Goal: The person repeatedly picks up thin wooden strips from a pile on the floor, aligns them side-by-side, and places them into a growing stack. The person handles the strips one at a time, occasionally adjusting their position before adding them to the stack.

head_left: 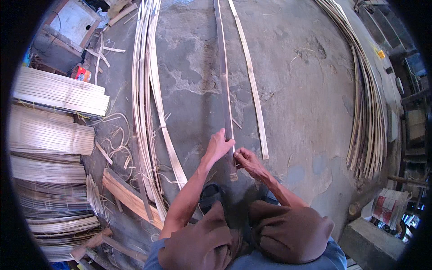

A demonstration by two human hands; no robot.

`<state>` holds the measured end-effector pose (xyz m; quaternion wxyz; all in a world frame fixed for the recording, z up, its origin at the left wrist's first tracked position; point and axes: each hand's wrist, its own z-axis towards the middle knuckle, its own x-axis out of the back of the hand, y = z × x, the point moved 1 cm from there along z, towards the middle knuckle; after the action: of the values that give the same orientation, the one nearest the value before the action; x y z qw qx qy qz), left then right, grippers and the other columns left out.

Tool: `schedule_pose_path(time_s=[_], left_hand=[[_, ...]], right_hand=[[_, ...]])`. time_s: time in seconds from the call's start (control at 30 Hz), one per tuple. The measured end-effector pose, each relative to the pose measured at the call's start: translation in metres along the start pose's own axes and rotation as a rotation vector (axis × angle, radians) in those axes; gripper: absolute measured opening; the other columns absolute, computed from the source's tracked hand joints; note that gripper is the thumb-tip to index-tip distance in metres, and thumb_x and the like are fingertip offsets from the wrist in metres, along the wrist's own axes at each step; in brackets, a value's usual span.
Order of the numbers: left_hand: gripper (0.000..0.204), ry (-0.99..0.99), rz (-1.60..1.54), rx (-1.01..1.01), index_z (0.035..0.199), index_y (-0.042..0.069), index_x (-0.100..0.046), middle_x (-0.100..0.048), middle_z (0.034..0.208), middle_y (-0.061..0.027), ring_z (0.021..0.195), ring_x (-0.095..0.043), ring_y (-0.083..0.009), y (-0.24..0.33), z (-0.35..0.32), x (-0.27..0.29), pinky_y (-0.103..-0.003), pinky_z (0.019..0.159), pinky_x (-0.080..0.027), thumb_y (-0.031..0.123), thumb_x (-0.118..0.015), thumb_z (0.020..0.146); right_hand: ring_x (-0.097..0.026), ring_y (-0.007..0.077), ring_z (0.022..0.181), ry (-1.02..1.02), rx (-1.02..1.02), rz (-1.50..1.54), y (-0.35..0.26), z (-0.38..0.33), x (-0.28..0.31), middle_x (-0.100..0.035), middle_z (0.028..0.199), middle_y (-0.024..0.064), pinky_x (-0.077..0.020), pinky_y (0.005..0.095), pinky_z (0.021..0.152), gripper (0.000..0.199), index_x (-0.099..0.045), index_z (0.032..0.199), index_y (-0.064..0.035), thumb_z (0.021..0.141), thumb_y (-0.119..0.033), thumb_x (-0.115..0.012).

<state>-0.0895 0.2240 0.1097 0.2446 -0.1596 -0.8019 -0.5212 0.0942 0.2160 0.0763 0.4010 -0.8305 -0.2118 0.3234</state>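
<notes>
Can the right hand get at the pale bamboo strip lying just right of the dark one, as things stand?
Probably yes. The right hand pinches the dark strip, and the pale strip lies on bare concrete floor just to its right, with nothing between. It would have to let go first.

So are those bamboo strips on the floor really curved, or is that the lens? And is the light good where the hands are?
Head view: fisheye bending, strongest at the rim, so the right-hand strip bundle bows most; the dark strip held by the left hand and right hand looks nearly straight. Even daylight, no glare, soft shadows, hands sharp.
</notes>
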Motion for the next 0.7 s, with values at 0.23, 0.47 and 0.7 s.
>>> schedule_pose_path(time_s=[0.23, 0.47, 0.7], left_hand=[[0.041, 0.099, 0.173, 0.08, 0.101, -0.009, -0.052, -0.065, 0.087, -0.0289, 0.08, -0.069, -0.0399, -0.009, 0.004, -0.02, -0.047, 0.075, -0.054, 0.024, -0.063, 0.078], [0.028, 0.324, -0.542, 0.157, 0.1, -0.003, -0.057, -0.06, 0.067, -0.0107, 0.052, -0.061, -0.0178, -0.034, -0.011, -0.02, -0.035, 0.053, -0.051, 0.024, -0.055, 0.094], [0.031, 0.377, -0.481, 0.171, 0.105, -0.002, -0.056, -0.057, 0.064, -0.0059, 0.053, -0.059, -0.0146, -0.017, -0.016, -0.039, -0.032, 0.049, -0.048, 0.028, -0.052, 0.099]], right_hand=[[-0.062, 0.0153, 0.082, 0.137, 0.033, -0.079, 0.02, 0.005, 0.003, -0.06, 0.087, 0.0053, -0.0534, 0.0331, 0.07, 0.03, -0.051, 0.107, -0.0031, 0.103, -0.033, -0.048], [-0.058, 0.0141, 0.063, 0.634, 0.068, -0.422, 0.004, -0.009, 0.005, -0.059, 0.07, 0.0056, -0.0478, 0.0333, 0.056, 0.027, -0.053, 0.104, 0.0007, 0.101, -0.026, -0.046], [-0.049, 0.0093, 0.057, 0.613, 0.245, -0.38, -0.006, -0.003, -0.019, -0.051, 0.065, 0.0019, -0.0443, 0.027, 0.052, 0.052, -0.034, 0.151, -0.0151, 0.102, -0.026, -0.05]])
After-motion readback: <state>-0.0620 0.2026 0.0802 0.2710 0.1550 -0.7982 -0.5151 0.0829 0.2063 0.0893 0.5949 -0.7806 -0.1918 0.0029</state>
